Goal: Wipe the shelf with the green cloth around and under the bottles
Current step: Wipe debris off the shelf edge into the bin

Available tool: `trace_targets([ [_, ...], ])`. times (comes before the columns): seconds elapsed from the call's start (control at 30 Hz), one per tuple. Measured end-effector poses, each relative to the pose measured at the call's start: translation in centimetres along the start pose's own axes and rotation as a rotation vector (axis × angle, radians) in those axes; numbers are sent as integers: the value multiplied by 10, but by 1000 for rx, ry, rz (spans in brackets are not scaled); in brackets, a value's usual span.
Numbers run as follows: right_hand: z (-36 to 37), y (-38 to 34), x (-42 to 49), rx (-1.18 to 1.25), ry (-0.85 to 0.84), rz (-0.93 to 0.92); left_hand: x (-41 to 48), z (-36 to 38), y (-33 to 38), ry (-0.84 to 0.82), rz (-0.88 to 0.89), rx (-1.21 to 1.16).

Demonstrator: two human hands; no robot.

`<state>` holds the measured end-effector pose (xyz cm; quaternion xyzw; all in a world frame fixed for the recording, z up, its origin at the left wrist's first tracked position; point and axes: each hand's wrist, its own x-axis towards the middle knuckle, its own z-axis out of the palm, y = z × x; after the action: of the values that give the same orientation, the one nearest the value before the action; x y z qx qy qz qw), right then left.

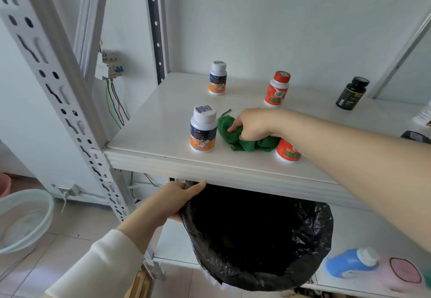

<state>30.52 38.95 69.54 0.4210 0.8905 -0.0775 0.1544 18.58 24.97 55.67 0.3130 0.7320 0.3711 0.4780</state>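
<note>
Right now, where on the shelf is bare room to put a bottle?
Bare: the shelf left of the near white bottle and far white bottle; also the back, between the far red bottle and black bottle. Crowded: the front, where the right hand grips the cloth between the near white bottle and near red bottle.

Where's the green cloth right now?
Head view: the green cloth sits bunched on the shelf under the right hand, between a white-capped bottle and a red bottle.

green cloth; white shelf; the bottle at the cloth's nine o'clock is navy and orange, white-capped; black bag.
</note>
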Motion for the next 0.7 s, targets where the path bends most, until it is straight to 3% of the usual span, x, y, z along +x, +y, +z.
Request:
trace_targets([
  [0.27,26,-7,-12,79,175,63,5,1,-7,9,10,-16],
  [0.7,59,-10,-43,82,389,-26,7,0,-8,-7,21,-22],
])
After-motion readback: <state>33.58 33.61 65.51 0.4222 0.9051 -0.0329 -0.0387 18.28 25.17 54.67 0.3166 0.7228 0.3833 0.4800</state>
